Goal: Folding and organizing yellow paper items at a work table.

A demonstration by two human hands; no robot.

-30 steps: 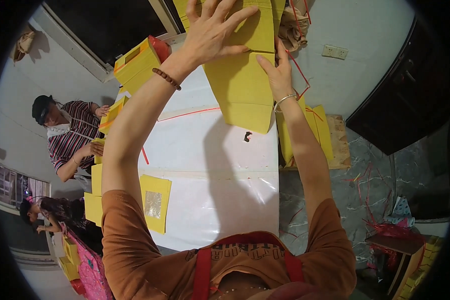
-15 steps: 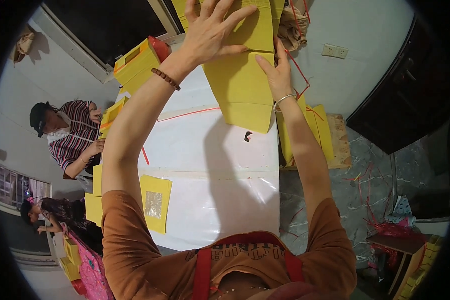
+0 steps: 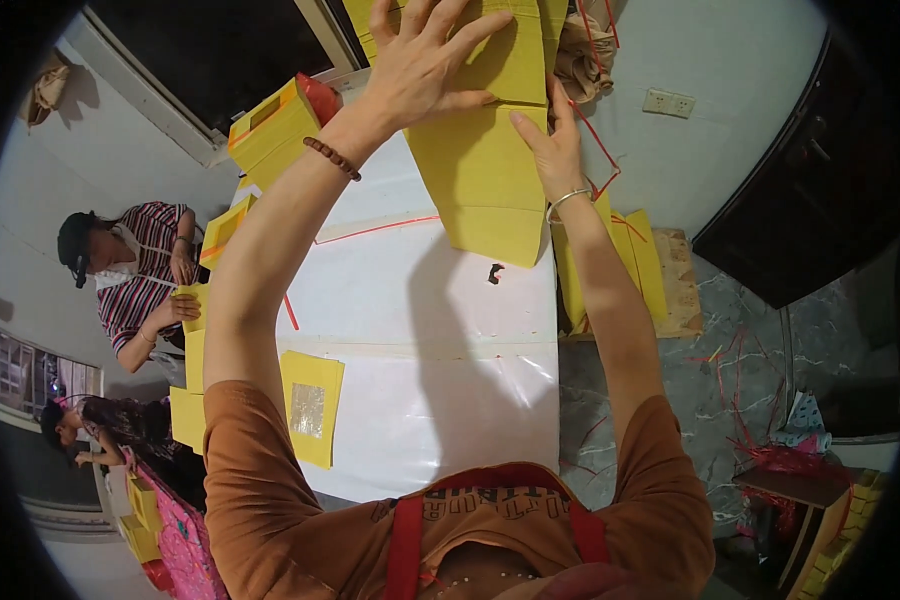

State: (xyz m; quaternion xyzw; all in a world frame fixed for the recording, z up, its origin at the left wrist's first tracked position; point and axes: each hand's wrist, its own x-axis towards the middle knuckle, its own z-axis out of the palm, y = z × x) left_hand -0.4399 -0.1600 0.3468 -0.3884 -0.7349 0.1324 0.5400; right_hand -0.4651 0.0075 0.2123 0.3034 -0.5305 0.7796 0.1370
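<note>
Spanning the far end of the white-covered bench point(image 3: 370, 300): one large piece of yellow cardboard point(image 3: 475, 180), creased into panels, its near edge just short of a dark tear in the cover. Left hand point(image 3: 413, 75): fingers fanned wide, laid over the upper panel, thumb stretched out near the crease; touching the surface, gripping nothing. Right hand point(image 3: 554, 150): at the cardboard's right edge, thumb on the top face, fingers parted from the thumb and running along the side; whether they clasp it, cannot tell. Adjacent stock: one red strip point(image 3: 377, 230), lying across the bench; yellow card with a clear window point(image 3: 328, 385), flat, near the left forearm; yellow box point(image 3: 275, 135), at the far left corner; yellow bundle point(image 3: 645, 265), beyond the bench's right edge. Also listed: one co-worker in a striped top point(image 3: 155, 255), at the left, a hand on yellow card
</note>
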